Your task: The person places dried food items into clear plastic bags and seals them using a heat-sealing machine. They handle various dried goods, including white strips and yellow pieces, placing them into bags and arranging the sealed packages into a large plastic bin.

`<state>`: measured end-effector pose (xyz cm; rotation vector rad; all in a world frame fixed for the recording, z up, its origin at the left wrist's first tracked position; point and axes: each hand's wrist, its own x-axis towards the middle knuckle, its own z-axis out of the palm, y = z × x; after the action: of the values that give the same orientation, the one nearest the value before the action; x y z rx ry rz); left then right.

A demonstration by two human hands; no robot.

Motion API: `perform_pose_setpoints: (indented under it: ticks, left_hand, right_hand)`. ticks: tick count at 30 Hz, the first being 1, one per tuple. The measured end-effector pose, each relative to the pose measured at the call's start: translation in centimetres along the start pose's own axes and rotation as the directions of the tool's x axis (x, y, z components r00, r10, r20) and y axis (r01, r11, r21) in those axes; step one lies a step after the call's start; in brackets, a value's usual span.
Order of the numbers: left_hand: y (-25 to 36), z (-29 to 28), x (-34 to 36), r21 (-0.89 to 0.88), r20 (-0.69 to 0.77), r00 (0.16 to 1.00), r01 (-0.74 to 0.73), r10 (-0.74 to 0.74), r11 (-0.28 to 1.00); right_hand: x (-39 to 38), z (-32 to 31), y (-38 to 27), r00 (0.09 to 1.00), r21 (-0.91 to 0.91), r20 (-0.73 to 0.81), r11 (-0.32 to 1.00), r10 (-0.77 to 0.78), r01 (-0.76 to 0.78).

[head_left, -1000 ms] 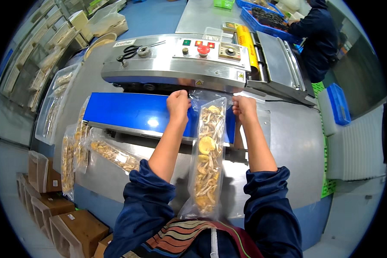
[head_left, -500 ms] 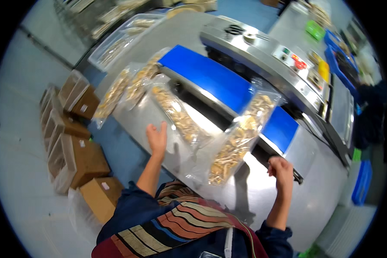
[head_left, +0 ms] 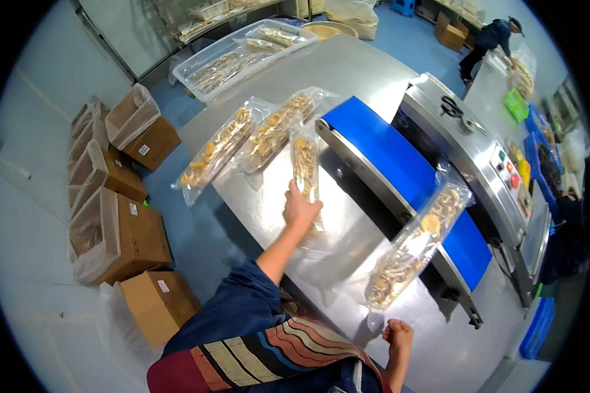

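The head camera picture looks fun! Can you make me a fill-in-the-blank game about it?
1. The bare hand on the narrow clear plastic bag of yellowish pieces is the person's ____ one.
2. The long, flat conveyor belt is coloured ____.
3. Exactly ____ filled clear bag lies across that belt.
4. The scissors on the silver metal machine have ____ handles.

Missing words: left; blue; one; black.

A long bag [head_left: 410, 255] of yellow-tan mushrooms [head_left: 431, 224], clear and plump, slants across the blue belt [head_left: 373, 141], lower end jutting past its edge. A second bag [head_left: 305, 160], similarly filled, lies partly hidden on the table [head_left: 360, 69].
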<state>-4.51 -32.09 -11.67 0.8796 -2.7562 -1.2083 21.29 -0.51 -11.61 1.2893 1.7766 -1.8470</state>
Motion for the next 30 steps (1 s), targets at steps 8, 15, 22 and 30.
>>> perform_pose_setpoints:
  ticks: [8, 15, 22, 30]
  left_hand:
    - [-2.0, -9.1, 23.6, 0.317, 0.022, 0.894, -0.432, 0.448, 0.845]
    - [-11.2, -22.1, 22.7, 0.245, -0.359, 0.847, -0.320, 0.393, 0.915]
    - [-18.5, -18.4, 18.9, -0.300, 0.097, 0.985, 0.163, -0.140, 0.940]
    - [-16.2, -21.0, 26.8, -0.245, 0.305, 0.934, 0.267, -0.188, 0.932]
  right_hand:
    - [-2.0, 14.4, 3.3, 0.975, 0.114, 0.158, 0.978, 0.154, -0.173]
    - [-5.2, 18.9, 2.5, 0.952, -0.053, 0.105, 0.958, 0.286, -0.282]
    - [-3.6, 21.0, 2.1, 0.961, -0.113, 0.097, 0.962, 0.259, -0.248]
    - [-3.7, 20.1, 2.5, 0.969, -0.128, 0.144, 0.975, 0.201, -0.184]
